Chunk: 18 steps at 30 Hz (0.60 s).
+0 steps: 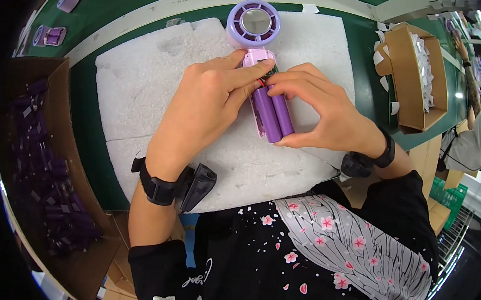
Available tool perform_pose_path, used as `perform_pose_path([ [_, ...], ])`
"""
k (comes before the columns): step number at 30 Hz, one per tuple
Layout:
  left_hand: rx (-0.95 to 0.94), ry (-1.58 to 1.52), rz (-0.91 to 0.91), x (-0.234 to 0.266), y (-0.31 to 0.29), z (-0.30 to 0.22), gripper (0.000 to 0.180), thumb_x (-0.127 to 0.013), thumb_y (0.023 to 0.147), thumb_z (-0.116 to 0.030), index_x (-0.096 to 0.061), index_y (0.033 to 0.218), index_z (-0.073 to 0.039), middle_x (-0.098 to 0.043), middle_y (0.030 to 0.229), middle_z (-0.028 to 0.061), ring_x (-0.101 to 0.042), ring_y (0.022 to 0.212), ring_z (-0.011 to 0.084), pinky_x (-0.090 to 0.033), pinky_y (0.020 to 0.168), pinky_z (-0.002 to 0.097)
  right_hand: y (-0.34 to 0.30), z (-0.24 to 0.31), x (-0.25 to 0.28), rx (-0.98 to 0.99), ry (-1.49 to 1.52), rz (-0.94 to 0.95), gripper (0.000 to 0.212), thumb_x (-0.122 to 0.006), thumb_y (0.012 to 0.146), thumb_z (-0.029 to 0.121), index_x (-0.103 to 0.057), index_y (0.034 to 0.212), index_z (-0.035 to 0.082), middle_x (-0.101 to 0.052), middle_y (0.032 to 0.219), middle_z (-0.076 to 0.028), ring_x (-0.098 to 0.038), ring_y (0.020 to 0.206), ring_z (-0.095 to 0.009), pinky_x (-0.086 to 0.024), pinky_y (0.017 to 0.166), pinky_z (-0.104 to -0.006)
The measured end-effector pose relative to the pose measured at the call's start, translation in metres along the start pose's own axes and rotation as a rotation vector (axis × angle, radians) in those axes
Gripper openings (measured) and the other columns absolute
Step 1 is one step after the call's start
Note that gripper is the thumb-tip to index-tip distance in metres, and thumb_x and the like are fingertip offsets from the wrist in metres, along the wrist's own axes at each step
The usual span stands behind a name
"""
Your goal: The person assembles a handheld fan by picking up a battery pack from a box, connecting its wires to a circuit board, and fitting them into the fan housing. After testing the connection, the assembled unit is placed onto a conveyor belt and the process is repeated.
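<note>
A lavender handheld fan (253, 24) with a round head lies on the white foam mat, its pink handle open toward me. Along the handle lies a pair of purple cylindrical batteries (275, 114). My left hand (206, 99) is closed over the upper handle, its fingertips at a small green circuit board (272, 70) and a red wire. Gripping the batteries lengthwise, my right hand (326, 106) has its thumb at their lower end and its fingers near the top. The fingers hide part of the wiring and of the handle's inside.
The white foam mat (152, 89) covers the middle of the green table. At left stands a deep cardboard box (99, 238) of purple battery packs. A smaller cardboard box (406, 82) with white pieces stands at right. More fan parts (49, 35) lie far left. Another person (471, 145) is at far right.
</note>
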<state>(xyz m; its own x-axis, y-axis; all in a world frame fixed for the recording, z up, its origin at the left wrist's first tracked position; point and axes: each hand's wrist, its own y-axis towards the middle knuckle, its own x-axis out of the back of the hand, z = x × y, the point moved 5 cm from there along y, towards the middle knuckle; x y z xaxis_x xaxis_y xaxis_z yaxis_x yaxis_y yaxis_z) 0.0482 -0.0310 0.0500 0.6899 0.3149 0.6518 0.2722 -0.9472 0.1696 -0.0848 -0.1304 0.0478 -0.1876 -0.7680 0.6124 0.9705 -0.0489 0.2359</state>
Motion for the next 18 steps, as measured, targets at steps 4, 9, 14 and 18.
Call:
perform_pose_path([
  [4, 0.005, -0.006, 0.028, -0.001, -0.002, -0.002, 0.038, -0.062, 0.081, 0.003, -0.067, 0.117, -0.008, -0.065, 0.106, 0.0218, -0.063, 0.069, 0.0295, -0.050, 0.065, 0.0331, -0.003, 0.011, -0.002, 0.013, -0.117, -0.027, 0.055, -0.086, 0.058, 0.010, -0.062, 0.106, 0.003, -0.057, 0.122, -0.014, -0.058, 0.100, -0.028, -0.051, 0.083, -0.0362],
  [9, -0.054, -0.018, 0.006, -0.003, -0.002, -0.002, 0.038, -0.061, 0.082, 0.004, -0.067, 0.118, -0.007, -0.064, 0.110, 0.0213, -0.062, 0.070, 0.0305, -0.051, 0.066, 0.0338, -0.007, 0.012, -0.002, -0.024, -0.122, -0.036, 0.048, -0.087, 0.057, 0.010, -0.064, 0.099, 0.003, -0.057, 0.122, -0.016, -0.058, 0.099, -0.029, -0.053, 0.080, -0.0344],
  [14, -0.045, -0.041, 0.014, -0.002, -0.001, -0.002, 0.037, -0.061, 0.083, 0.003, -0.067, 0.117, -0.009, -0.065, 0.112, 0.0214, -0.063, 0.071, 0.0308, -0.051, 0.066, 0.0335, -0.010, 0.011, -0.003, 0.056, -0.182, -0.027, 0.039, -0.083, 0.062, 0.011, -0.059, 0.092, 0.003, -0.049, 0.124, -0.017, -0.056, 0.099, -0.030, -0.051, 0.082, -0.0349],
  [18, -0.052, -0.037, 0.016, -0.003, -0.002, 0.000, 0.038, -0.061, 0.082, 0.003, -0.068, 0.117, -0.010, -0.063, 0.116, 0.0230, -0.064, 0.071, 0.0300, -0.051, 0.065, 0.0324, -0.011, 0.010, -0.004, 0.063, -0.187, -0.046, 0.039, -0.085, 0.059, 0.011, -0.058, 0.086, 0.003, -0.051, 0.124, -0.018, -0.057, 0.097, -0.029, -0.052, 0.081, -0.0345],
])
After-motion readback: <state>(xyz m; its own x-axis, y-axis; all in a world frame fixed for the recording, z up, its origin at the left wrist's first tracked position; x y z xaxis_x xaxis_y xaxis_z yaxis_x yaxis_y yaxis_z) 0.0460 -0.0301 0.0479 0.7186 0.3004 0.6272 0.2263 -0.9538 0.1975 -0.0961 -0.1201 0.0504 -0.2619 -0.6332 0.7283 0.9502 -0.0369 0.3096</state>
